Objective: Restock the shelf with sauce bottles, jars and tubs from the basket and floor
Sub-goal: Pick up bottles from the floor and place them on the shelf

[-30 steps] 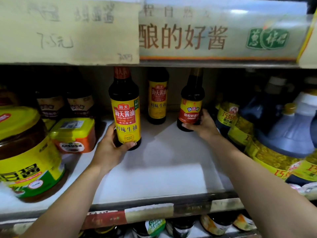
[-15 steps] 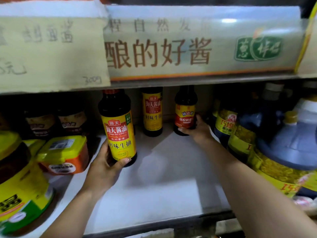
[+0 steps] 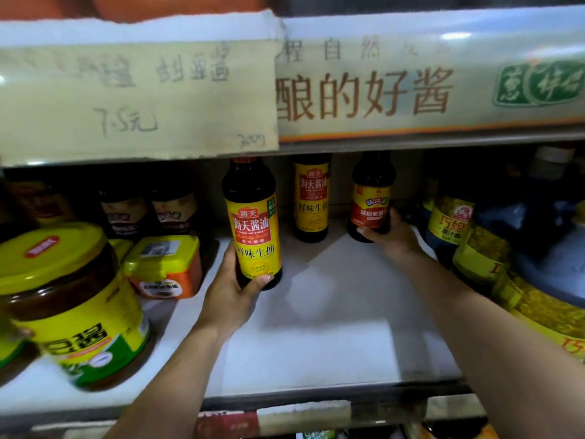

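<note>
Both hands grip sauce bottles on the white shelf.

The left hand is wrapped round the lower part of a tall dark glass soy sauce bottle with a yellow and red label, thumb across the front near its base. The bottle is upright, mid-depth on the white shelf board; I cannot tell whether its base rests there. Further back and to the right, the right hand curls round the bottom of a shorter dark bottle with a red label, upright near the back wall. Between the two stands another dark yellow-labelled bottle, apart from both hands. At the near left is a large brown jar with a yellow lid, and behind it a small orange tub with a yellow lid. Big dark plastic jugs with yellow labels crowd the right side. A handwritten cardboard sign hangs on the shelf edge above.
</note>
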The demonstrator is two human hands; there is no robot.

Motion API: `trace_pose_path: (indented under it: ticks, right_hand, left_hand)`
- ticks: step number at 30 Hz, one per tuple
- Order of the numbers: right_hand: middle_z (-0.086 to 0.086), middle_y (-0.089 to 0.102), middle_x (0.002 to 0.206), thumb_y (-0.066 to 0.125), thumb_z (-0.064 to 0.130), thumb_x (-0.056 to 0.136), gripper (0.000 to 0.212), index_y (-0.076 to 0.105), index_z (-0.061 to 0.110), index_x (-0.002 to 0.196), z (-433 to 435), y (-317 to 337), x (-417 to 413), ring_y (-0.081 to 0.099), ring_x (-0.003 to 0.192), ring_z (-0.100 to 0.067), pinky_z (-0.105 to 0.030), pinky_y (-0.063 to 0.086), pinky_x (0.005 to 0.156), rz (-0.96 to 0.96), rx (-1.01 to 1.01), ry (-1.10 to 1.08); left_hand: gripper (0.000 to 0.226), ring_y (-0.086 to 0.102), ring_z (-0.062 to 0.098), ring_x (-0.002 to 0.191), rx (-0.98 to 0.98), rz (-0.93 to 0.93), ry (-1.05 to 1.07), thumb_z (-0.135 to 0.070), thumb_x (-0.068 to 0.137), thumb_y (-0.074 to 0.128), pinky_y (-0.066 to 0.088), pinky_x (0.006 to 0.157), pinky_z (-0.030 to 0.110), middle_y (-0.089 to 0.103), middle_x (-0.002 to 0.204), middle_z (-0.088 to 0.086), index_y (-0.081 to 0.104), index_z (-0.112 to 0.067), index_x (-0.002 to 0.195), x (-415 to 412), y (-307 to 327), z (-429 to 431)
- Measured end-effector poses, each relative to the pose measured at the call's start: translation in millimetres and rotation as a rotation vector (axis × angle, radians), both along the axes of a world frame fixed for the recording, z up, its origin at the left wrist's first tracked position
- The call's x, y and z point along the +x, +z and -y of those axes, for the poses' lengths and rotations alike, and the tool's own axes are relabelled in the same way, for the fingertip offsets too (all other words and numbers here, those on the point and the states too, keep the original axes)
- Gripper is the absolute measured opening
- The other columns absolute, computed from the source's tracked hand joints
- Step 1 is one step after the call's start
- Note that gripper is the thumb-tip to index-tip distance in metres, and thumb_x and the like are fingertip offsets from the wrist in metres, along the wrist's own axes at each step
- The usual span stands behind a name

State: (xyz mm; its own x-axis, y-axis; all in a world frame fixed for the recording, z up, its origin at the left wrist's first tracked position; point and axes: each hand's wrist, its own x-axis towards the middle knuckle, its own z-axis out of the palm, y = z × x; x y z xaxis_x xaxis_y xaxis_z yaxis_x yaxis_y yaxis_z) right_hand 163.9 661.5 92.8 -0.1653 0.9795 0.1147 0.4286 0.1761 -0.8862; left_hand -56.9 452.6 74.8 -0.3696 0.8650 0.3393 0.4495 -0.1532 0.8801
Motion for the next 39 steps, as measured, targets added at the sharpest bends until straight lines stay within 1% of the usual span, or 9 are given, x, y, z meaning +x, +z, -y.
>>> trace_pose_path:
  ticks: [4, 8, 11, 15, 20, 24, 31, 36, 39]
  right_hand:
    - [-0.011, 0.038, 0.146, 0.074, 0.035, 0.075, 0.094, 0.017, 0.019, 0.148, 17, 4, 1, 0.037, 0.133, -0.033, -0.045, 0.034, 0.108, -0.007, 0.009, -0.063]
    - [-0.006, 0.055, 0.122, 0.06, 0.069, 0.07, 0.084, 0.035, 0.018, 0.132, 61, 16, 5, 0.045, 0.121, -0.024, -0.036, 0.035, 0.104, -0.033, -0.08, -0.011]
    - [-0.007, 0.046, 0.139, 0.062, 0.038, 0.085, 0.073, 0.023, 0.019, 0.145, 104, 17, 11, 0.044, 0.129, -0.024, -0.027, 0.034, 0.097, 0.145, -0.046, 0.031]
    - [-0.007, 0.046, 0.141, 0.061, 0.033, 0.087, 0.065, 0.032, 0.017, 0.143, 151, 16, 17, 0.045, 0.129, -0.02, -0.023, 0.034, 0.098, 0.241, 0.004, 0.047]
    - [-0.008, 0.054, 0.133, 0.066, 0.027, 0.084, 0.055, 0.046, 0.012, 0.134, 200, 25, 32, 0.052, 0.121, -0.023, -0.021, 0.036, 0.091, 0.257, 0.117, 0.046]
    - [-0.001, 0.064, 0.111, 0.07, 0.024, 0.081, 0.036, 0.062, 0.015, 0.115, 234, 27, 45, 0.06, 0.105, -0.018, -0.025, 0.047, 0.086, 0.082, 0.132, 0.009]
    - [0.002, 0.064, 0.091, 0.069, 0.017, 0.082, 0.025, 0.066, 0.008, 0.105, 293, 29, 87, 0.061, 0.086, -0.006, -0.011, 0.048, 0.073, -0.026, 0.206, -0.048]
    - [0.008, 0.063, 0.081, 0.066, 0.02, 0.084, 0.026, 0.063, 0.014, 0.109, 320, 19, 136, 0.057, 0.069, 0.009, -0.008, 0.042, 0.071, -0.02, 0.198, -0.135]
    - [-0.002, 0.067, 0.089, 0.067, 0.023, 0.084, 0.028, 0.061, 0.015, 0.111, 335, 10, 169, 0.059, 0.074, -0.009, -0.014, 0.045, 0.071, -0.045, 0.148, -0.209]
  left_hand:
    - [0.077, 0.052, 0.009, 0.119, -0.022, 0.026, 0.001, -0.051, 0.063, 0.066, 0.042, 0.098, 0.03, 0.054, 0.13, -0.01, 0.029, -0.05, 0.13, 1, 5, 3]
    - [0.079, 0.051, 0.009, 0.118, -0.048, 0.066, 0.0, -0.058, 0.059, 0.065, 0.042, 0.097, 0.027, 0.053, 0.125, -0.017, 0.027, -0.052, 0.128, 3, 11, 9]
    - [0.087, 0.05, 0.011, 0.119, -0.06, 0.078, -0.013, -0.053, 0.06, 0.067, 0.039, 0.095, 0.025, 0.053, 0.126, -0.012, 0.028, -0.037, 0.136, 6, 14, 13]
    - [0.095, 0.047, 0.009, 0.114, -0.125, 0.015, 0.004, -0.056, 0.062, 0.064, 0.037, 0.09, 0.026, 0.05, 0.123, -0.015, 0.02, -0.033, 0.143, 6, 21, 17]
    - [0.089, 0.041, 0.022, 0.131, -0.23, 0.195, 0.01, -0.02, 0.084, 0.065, 0.035, 0.101, 0.034, 0.037, 0.146, 0.003, 0.002, -0.018, 0.148, 14, 27, 28]
    - [0.051, 0.049, 0.022, 0.118, -0.137, 0.115, 0.092, -0.014, 0.086, 0.062, 0.037, 0.087, 0.031, 0.052, 0.124, -0.001, 0.041, -0.011, 0.132, 35, 29, 50]
    - [0.012, 0.054, 0.018, 0.103, -0.056, 0.27, -0.134, -0.008, 0.09, 0.054, 0.041, 0.089, 0.03, 0.057, 0.107, 0.005, 0.054, -0.014, 0.101, 116, 46, 91]
    - [0.02, 0.062, 0.0, 0.074, -0.12, 0.263, -0.351, -0.003, 0.089, 0.053, 0.048, 0.071, 0.019, 0.062, 0.086, -0.004, 0.056, -0.022, 0.083, 168, 33, 116]
    - [0.02, 0.063, 0.0, 0.071, -0.197, 0.24, -0.426, -0.003, 0.091, 0.051, 0.047, 0.063, 0.013, 0.06, 0.084, -0.003, 0.054, -0.021, 0.081, 196, 24, 127]
